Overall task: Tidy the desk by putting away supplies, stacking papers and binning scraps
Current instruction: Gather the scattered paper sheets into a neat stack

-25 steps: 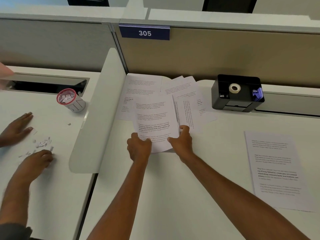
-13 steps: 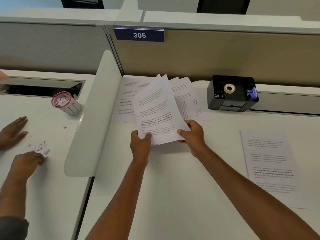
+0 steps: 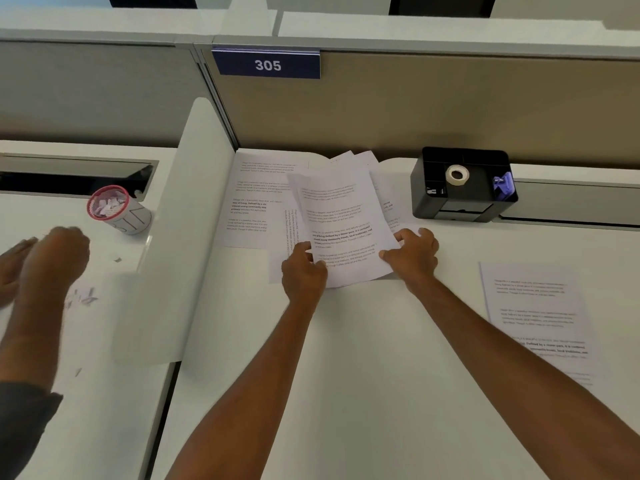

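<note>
Squaring the sheets (image 3: 343,230) looks like the step in hand. The left grip (image 3: 303,271) pinches their lower left corner with curled fingers. The right grip (image 3: 414,258) clamps the lower right edge, thumb on top. The bundle sits tilted near the back of the tabletop (image 3: 363,358), its far end lifted over loose papers (image 3: 256,202) that lie fanned against the partition.

To do it well, I would loosen both holds a little, stand the bundle on its long edge and tap it on the bare tabletop until the edges line up. Then I would lay it down and slide the fanned papers in under it. A tight pinch would crease the corners, and a slack one would let the top sheet skate off. One page (image 3: 533,313) lies well apart to the right and needs collecting too.

A black organiser (image 3: 464,206) stands just right of the papers. It holds a tape roll (image 3: 457,174) in its middle bay and purple clips (image 3: 504,183) in the right-hand bay. The small item in the left bay is too small to tell.

Beyond the divider (image 3: 180,220), on the next tabletop, a cup (image 3: 119,211) is full of white scraps (image 3: 107,204). Another person's hands (image 3: 55,258) work there.
</note>
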Demonstrator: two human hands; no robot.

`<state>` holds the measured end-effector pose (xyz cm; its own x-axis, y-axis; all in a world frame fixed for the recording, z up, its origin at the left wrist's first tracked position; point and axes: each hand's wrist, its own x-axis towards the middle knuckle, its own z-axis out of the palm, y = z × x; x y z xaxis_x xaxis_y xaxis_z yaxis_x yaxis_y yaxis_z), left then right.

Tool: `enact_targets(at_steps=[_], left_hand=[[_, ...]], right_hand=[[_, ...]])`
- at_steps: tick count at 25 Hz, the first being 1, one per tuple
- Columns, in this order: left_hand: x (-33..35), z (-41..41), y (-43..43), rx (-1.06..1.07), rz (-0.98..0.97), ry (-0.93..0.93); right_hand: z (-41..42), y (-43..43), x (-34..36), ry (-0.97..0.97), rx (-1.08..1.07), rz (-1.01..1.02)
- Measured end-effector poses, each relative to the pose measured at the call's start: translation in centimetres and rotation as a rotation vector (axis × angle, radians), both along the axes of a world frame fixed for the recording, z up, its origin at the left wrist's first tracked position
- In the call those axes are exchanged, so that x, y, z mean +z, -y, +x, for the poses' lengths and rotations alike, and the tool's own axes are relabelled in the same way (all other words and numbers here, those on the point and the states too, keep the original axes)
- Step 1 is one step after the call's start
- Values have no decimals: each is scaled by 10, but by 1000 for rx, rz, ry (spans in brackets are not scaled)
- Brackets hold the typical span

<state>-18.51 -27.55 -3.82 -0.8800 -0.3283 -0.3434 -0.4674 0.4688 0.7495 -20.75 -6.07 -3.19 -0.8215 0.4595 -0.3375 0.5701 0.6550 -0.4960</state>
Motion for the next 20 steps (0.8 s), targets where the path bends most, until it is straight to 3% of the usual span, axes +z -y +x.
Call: enact_targets(at_steps=[2, 4, 8, 14, 20], left_hand=[[-1, -1, -2, -67, -222, -16], [-2, -2, -3, -116, -317, -23], [-11, 1, -3, -193, -359, 15], [-13, 10, -10, -262, -411, -2], [-12, 14, 0, -286, -433, -24]], right_hand=[[-4, -6, 0, 82, 46, 17], [-7, -10, -2, 114, 109, 83], [-7, -10, -6, 75, 184, 167], [-8, -7, 0, -47, 120, -35], [-8, 2, 6, 10, 131, -15]])
